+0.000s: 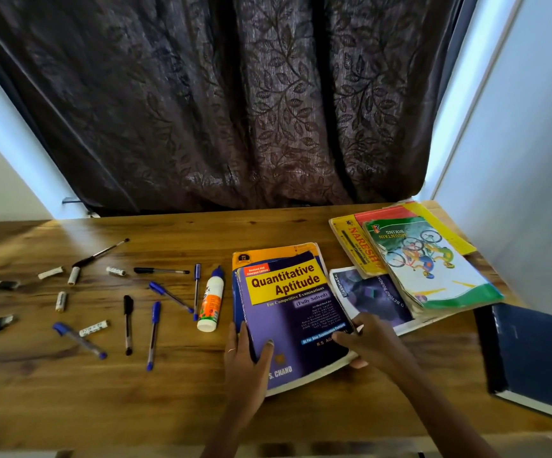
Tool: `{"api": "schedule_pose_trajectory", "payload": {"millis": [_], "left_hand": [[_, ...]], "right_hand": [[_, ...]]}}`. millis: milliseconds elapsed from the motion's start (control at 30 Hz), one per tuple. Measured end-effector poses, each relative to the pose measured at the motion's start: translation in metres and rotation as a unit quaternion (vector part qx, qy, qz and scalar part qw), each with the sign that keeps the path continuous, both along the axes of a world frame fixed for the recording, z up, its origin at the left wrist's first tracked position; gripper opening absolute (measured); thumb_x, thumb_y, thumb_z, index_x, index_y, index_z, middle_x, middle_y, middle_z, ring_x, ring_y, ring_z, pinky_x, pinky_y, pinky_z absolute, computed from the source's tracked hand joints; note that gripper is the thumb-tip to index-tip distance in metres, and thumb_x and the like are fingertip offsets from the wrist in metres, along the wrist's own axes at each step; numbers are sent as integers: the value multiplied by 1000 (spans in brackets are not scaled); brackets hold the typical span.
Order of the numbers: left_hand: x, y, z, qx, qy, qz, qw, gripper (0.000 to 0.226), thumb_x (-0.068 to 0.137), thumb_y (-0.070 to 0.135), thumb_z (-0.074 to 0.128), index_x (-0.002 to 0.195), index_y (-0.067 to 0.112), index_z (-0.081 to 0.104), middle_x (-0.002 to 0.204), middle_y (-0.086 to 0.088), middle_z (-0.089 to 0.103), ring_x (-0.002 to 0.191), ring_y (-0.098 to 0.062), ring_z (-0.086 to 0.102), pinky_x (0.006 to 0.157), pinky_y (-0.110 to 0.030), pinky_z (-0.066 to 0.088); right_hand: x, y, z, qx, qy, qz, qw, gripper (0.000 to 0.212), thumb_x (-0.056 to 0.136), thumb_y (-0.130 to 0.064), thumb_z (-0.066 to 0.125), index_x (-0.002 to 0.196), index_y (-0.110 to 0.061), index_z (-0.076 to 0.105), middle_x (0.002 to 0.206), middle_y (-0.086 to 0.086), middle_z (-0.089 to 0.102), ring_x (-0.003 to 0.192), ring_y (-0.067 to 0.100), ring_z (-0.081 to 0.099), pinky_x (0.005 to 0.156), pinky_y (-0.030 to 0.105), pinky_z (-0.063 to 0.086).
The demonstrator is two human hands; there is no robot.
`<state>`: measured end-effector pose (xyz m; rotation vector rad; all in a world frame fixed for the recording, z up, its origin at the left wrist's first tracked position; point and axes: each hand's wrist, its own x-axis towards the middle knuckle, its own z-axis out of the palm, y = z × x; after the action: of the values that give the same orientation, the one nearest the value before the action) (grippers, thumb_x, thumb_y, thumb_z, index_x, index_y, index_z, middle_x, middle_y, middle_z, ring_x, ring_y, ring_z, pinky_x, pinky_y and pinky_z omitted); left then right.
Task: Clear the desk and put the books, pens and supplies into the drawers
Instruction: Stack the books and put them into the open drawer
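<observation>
My left hand (246,361) grips the near left corner of the purple book (293,312), thumb on the cover, fingers curled round the spine edge. My right hand (372,342) grips its right edge, fingertips underneath. The book lies mid-bench (169,401), pens (154,335) and glue (212,300) scattered to its left.

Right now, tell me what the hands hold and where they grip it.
Both grip the Quantitative Aptitude book: the left hand at its lower spine corner, the right hand at its lower right edge.
</observation>
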<state>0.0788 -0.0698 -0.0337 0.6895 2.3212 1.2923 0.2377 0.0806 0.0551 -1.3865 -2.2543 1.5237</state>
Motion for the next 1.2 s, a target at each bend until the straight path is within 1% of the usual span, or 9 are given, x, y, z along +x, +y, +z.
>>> {"api": "schedule_pose_trajectory", "payload": {"millis": [100, 233, 333, 433, 667, 767, 833, 1067, 1200], "left_hand": [[3, 0, 3, 0, 0, 0, 1000, 75, 82, 47, 56, 147, 21, 26, 154, -2, 23, 131, -22, 41, 84, -38, 56], [5, 0, 7, -12, 30, 12, 999, 74, 86, 41, 58, 148, 17, 23, 152, -1, 29, 136, -17, 32, 99, -40, 47], [7, 2, 9, -16, 30, 12, 999, 74, 87, 40, 58, 148, 17, 23, 152, -2, 29, 136, -18, 32, 101, -40, 45], [6, 2, 11, -15, 7, 12, 1000, 72, 88, 38, 59, 147, 17, 24, 152, -2, 29, 136, -18, 32, 99, -37, 46], [-4, 3, 22, 60, -141, 36, 988, 67, 77, 53, 57, 137, 32, 40, 139, -3, 42, 125, -28, 46, 78, -40, 57], [-8, 2, 21, 95, -194, 48, 975, 80, 67, 68, 56, 137, 32, 41, 133, -6, 49, 118, -31, 54, 72, -37, 59], [-9, 0, 24, 101, -205, 51, 972, 73, 73, 59, 53, 139, 28, 40, 129, -8, 50, 113, -30, 58, 68, -33, 58], [-7, -2, 26, 27, -53, 18, 998, 52, 93, 23, 53, 142, 18, 35, 128, -9, 54, 106, -18, 59, 70, -26, 55], [-5, 1, 24, -14, 9, 18, 1000, 54, 93, 29, 54, 143, 18, 34, 131, -6, 51, 112, -17, 53, 81, -36, 55]], "right_hand": [[-1, -1, -2, -15, 26, -22, 999, 20, 86, -22, 65, 91, -6, 54, 81, 1, 61, 65, 13, 67, 49, 20, 54], [1, 6, -2, -165, 104, -93, 976, 30, 88, -25, 62, 75, 1, 56, 57, 10, 61, 42, 14, 61, 38, 20, 45], [0, 4, -11, -262, 122, -110, 951, 32, 87, -26, 65, 96, 4, 57, 79, 20, 64, 59, 25, 64, 43, 25, 48], [-2, -1, -13, -247, 121, -81, 958, 30, 88, -21, 63, 111, -4, 55, 104, 20, 64, 69, 26, 66, 48, 26, 52], [-7, -7, 6, -203, 260, -42, 943, 23, 89, -21, 58, 104, -3, 60, 86, 11, 66, 56, 11, 61, 45, 22, 47], [-15, -8, 10, -222, 303, -38, 926, 30, 84, -25, 60, 106, -5, 59, 91, 13, 69, 73, 21, 64, 52, 24, 51], [-18, -6, 5, -248, 316, -52, 914, 25, 85, -22, 59, 105, -8, 59, 98, 14, 69, 86, 25, 66, 55, 25, 53], [-21, 4, -24, -171, 130, -65, 974, 26, 87, -23, 64, 108, -9, 58, 109, 10, 62, 94, 23, 66, 67, 39, 60], [-22, 10, -18, -67, 41, -15, 997, 14, 90, -28, 59, 92, -14, 55, 85, 2, 61, 64, 12, 63, 50, 22, 51]]}}
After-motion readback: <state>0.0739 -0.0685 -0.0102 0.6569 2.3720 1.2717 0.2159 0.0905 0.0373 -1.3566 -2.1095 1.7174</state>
